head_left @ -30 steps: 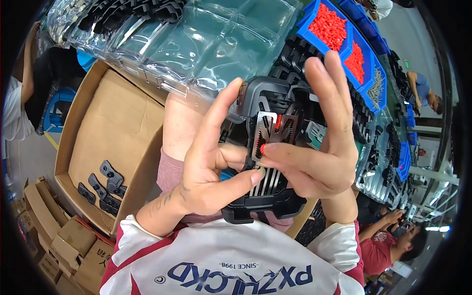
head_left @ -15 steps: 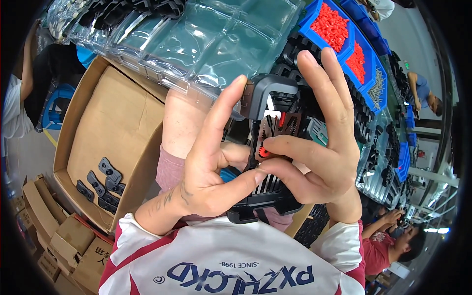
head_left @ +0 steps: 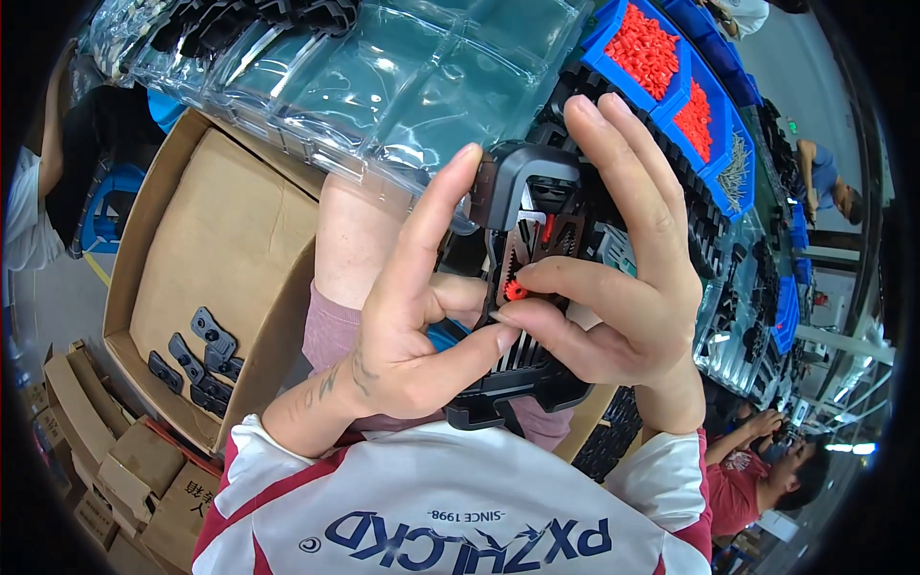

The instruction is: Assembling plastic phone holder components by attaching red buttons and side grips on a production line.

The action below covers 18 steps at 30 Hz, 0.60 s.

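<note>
Both hands clamp the black plastic housing (head_left: 522, 316): left hand (head_left: 412, 316) beneath, right hand (head_left: 623, 297) pinching a small red gear (head_left: 515, 290). It may slip from the fingertips into the cardboard box (head_left: 206, 268) below.

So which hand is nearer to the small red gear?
Right. The right hand pinches the red gear with thumb and forefinger; the left hand grips the black part beside it.

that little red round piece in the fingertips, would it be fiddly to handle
Probably, yes. The red piece is tiny beside the right hand fingertips pinching it, so it could slip free. It looks round, so likely rolls if dropped. The black plastic part looks stiff, held steady by the left hand.
</note>
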Tool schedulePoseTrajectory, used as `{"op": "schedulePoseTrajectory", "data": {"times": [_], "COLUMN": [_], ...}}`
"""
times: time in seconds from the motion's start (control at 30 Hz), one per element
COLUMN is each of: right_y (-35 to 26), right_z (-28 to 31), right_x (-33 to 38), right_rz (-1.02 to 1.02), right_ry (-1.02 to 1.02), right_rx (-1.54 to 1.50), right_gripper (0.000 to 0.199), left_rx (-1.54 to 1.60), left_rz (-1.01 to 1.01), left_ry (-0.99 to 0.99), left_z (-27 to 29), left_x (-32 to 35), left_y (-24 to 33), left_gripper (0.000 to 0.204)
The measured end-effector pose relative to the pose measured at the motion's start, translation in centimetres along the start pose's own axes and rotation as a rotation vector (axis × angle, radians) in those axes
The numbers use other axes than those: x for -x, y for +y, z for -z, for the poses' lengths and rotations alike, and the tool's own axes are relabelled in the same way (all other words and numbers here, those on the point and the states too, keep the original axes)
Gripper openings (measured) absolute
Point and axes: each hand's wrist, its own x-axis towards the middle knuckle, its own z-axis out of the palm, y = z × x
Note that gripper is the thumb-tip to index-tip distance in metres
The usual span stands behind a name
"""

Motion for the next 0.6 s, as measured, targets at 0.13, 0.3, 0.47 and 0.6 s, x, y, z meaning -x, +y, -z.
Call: {"op": "schedulePoseTrajectory", "data": {"times": [0.13,0.3,0.47,0.6], "right_y": [0.14,0.29,0.3,0.18], "right_z": [-0.16,0.01,-0.08,-0.14], "right_x": [-0.03,0.06,0.0,-0.08], "right_rz": [-0.003,0.027,0.022,-0.005], "right_ry": [0.044,-0.028,-0.022,0.001], "right_rx": [-0.048,0.018,0.008,-0.031], "right_gripper": [0.017,0.019,0.019,0.018], "left_rx": [-0.029,0.009,-0.008,-0.073], "left_rz": [-0.006,0.016,-0.001,-0.018], "left_ry": [-0.036,-0.001,-0.014,-0.03], "left_z": [0.27,0.13,0.28,0.38], "left_x": [-0.01,0.07,0.06,0.04], "left_y": [0.1,0.05,-0.06,0.05], "left_gripper": [0.1,0.092,0.092,0.092]}}
